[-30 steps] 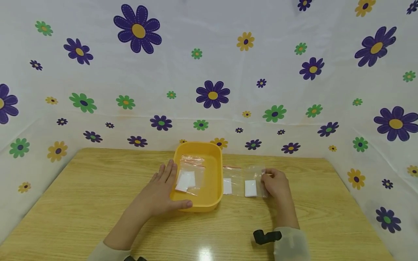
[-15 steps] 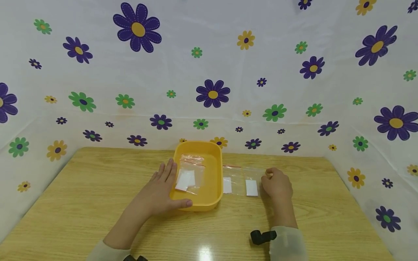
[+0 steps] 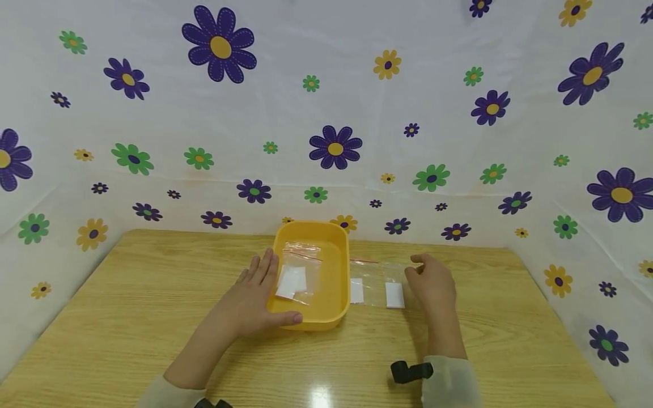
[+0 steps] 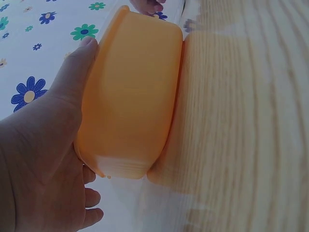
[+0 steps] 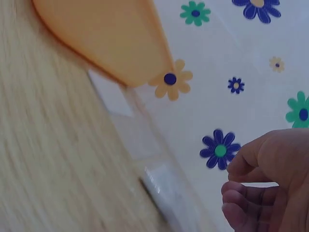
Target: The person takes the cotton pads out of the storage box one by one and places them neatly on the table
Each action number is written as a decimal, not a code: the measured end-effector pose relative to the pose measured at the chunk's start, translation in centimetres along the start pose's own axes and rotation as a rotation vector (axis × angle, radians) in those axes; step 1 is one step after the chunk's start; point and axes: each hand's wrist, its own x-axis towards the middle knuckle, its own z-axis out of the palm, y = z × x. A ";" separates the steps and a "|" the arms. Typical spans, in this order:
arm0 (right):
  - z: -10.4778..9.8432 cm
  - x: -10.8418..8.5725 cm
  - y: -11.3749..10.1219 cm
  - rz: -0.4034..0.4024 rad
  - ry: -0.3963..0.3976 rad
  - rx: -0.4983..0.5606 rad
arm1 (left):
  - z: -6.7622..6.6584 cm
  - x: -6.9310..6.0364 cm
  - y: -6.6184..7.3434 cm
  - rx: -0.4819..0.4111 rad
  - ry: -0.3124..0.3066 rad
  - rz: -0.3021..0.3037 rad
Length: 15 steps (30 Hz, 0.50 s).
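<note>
Yellow tray [image 3: 334, 283] hides part of a neighbouring clear bag [image 3: 371, 283].

It's a screened tabletop set-up, it seems, the room beyond hidden: flowered cloth [image 3: 265, 107] walls the wood-grain worktop [image 3: 285, 362], rounding both far corners!

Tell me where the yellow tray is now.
In the head view, the yellow tray stands centrally, the left hand at its left, clear bags at its right.

The rightmost clear bag [image 3: 394, 294], pinched at its edge a second ago, is now released and laid flatter, and the right hand [image 3: 433, 284] is raised off it, fingers loosely curled.
</note>
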 end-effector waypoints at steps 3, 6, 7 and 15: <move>0.0 -0.3 -1.2 -0.037 -0.011 0.094 | 0.0 0.0 0.1 -0.003 -0.002 0.000; 0.1 -0.6 -2.5 -0.078 -0.030 0.176 | -0.1 0.1 0.1 -0.002 0.002 0.002; 0.1 -0.8 -2.8 -0.089 -0.037 0.193 | -0.1 0.1 0.1 0.002 0.003 0.003; 0.8 -1.8 -5.1 -0.122 -0.093 0.381 | 0.0 0.1 0.0 0.014 0.004 0.004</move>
